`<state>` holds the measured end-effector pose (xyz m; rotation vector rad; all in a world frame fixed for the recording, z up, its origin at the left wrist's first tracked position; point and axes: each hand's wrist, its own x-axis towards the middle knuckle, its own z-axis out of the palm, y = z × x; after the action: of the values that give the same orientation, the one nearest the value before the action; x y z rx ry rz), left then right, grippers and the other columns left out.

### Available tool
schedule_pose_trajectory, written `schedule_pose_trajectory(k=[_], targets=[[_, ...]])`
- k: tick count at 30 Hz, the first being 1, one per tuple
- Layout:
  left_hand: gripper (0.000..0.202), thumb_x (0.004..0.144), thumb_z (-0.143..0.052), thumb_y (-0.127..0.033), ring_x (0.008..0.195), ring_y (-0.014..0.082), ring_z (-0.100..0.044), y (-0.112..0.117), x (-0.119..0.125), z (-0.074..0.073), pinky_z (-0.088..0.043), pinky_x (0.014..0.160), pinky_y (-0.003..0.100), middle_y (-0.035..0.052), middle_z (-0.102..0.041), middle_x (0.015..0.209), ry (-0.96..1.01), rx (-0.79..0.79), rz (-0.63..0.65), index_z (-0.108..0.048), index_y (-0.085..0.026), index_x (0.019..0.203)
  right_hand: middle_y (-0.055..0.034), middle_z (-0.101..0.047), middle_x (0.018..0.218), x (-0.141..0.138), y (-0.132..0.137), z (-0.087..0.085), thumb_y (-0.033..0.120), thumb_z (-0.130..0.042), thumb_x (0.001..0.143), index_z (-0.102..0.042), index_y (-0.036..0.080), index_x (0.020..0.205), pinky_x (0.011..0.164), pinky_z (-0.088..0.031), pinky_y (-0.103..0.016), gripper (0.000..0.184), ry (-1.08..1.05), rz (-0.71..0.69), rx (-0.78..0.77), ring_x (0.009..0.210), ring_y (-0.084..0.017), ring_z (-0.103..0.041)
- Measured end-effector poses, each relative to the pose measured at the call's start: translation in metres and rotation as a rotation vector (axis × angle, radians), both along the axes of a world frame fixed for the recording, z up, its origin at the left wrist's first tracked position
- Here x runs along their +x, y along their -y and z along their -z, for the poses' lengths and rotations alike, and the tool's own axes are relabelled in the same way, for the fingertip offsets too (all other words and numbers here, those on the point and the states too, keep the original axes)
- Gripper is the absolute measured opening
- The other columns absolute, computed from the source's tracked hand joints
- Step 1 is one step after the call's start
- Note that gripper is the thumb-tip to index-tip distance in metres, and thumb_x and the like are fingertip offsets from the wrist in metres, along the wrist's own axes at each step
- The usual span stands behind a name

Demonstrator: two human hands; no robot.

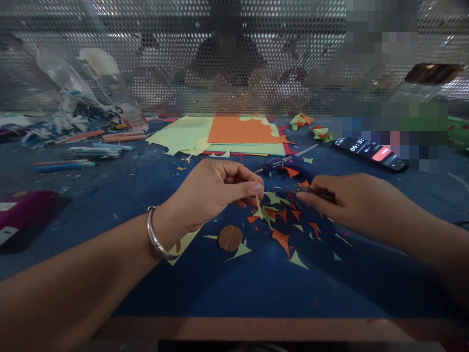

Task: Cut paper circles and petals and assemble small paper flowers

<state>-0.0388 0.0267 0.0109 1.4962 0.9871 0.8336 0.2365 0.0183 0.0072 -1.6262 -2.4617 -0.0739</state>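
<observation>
My left hand [223, 190], with a silver bangle at the wrist, pinches a thin pale strip [259, 207] between thumb and fingers. The strip points down over the paper scraps. My right hand [340, 195] is closed around what looks like a pair of scissors [287, 192], mostly hidden by the fingers and dim. Just beyond lies a blue glue gun [278, 165] with a clear glue stick [307, 149] at its back. A round wooden disc [230, 237] rests on the table below my left hand. Orange scraps [281, 240] and pale green scraps [298, 259] are scattered around it.
Orange paper [238, 129] and pale green sheets [179, 132] are stacked at the back. A phone [370, 152] lies at right, a maroon case [25, 210] at left. Pens [66, 166] and a bottle [113, 88] stand or lie back left. A perforated metal panel [164, 63] closes the far side.
</observation>
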Motion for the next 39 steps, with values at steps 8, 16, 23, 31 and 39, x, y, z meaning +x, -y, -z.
schedule_pose_trajectory(k=[8,16,23,31,39], targets=[[0.021,0.079,-0.085,-0.02,0.067,0.0117,-0.072,0.008,0.008,-0.002,-0.057,0.061,0.019,0.0018,-0.074,0.074,0.188,-0.195,-0.024,-0.067,-0.012,0.085,-0.0047,-0.062,0.052,0.001,0.008,0.011,0.066,-0.053,0.094,-0.065,0.024,0.067,0.043,-0.012,-0.028,0.051,0.199,0.025,0.151,0.037,-0.014,-0.039],[0.025,0.077,-0.085,-0.015,0.065,0.0109,-0.071,0.01,0.012,0.0,-0.057,0.062,0.02,0.0017,-0.074,0.072,0.236,-0.239,-0.062,-0.061,-0.013,0.085,-0.0119,-0.076,0.09,-0.02,0.03,-0.001,0.039,-0.054,0.102,-0.068,0.021,0.101,0.058,-0.04,-0.037,0.023,0.155,-0.154,0.409,0.079,-0.028,-0.07],[0.027,0.074,-0.086,-0.014,0.066,0.01,-0.07,0.014,0.017,0.006,-0.059,0.067,0.022,-0.001,-0.073,0.071,0.216,-0.228,-0.046,-0.062,-0.015,0.084,-0.0049,-0.078,0.094,-0.041,0.046,0.001,0.021,-0.064,0.097,-0.069,0.021,0.104,0.068,-0.052,-0.034,0.009,-0.054,-0.6,0.393,0.079,-0.02,-0.071],[0.025,0.071,-0.085,-0.009,0.061,0.0098,-0.069,0.019,0.023,0.006,-0.057,0.061,0.019,-0.0024,-0.071,0.065,0.178,-0.278,0.01,-0.062,-0.015,0.079,-0.0041,-0.077,0.09,-0.045,0.04,0.001,0.018,-0.058,0.1,-0.07,0.021,0.097,0.074,-0.056,-0.029,0.013,-0.297,-0.499,0.238,0.082,-0.017,-0.073],[0.013,0.084,-0.074,-0.023,0.057,0.0112,-0.067,0.023,0.021,-0.001,-0.03,0.032,0.012,-0.0005,-0.073,0.071,-0.051,-0.329,0.099,-0.061,-0.018,0.082,-0.0035,-0.072,0.089,-0.048,0.032,-0.001,0.02,-0.063,0.095,-0.069,0.022,0.088,0.069,-0.054,-0.029,0.009,-0.565,-0.365,0.041,0.082,-0.017,-0.069]])
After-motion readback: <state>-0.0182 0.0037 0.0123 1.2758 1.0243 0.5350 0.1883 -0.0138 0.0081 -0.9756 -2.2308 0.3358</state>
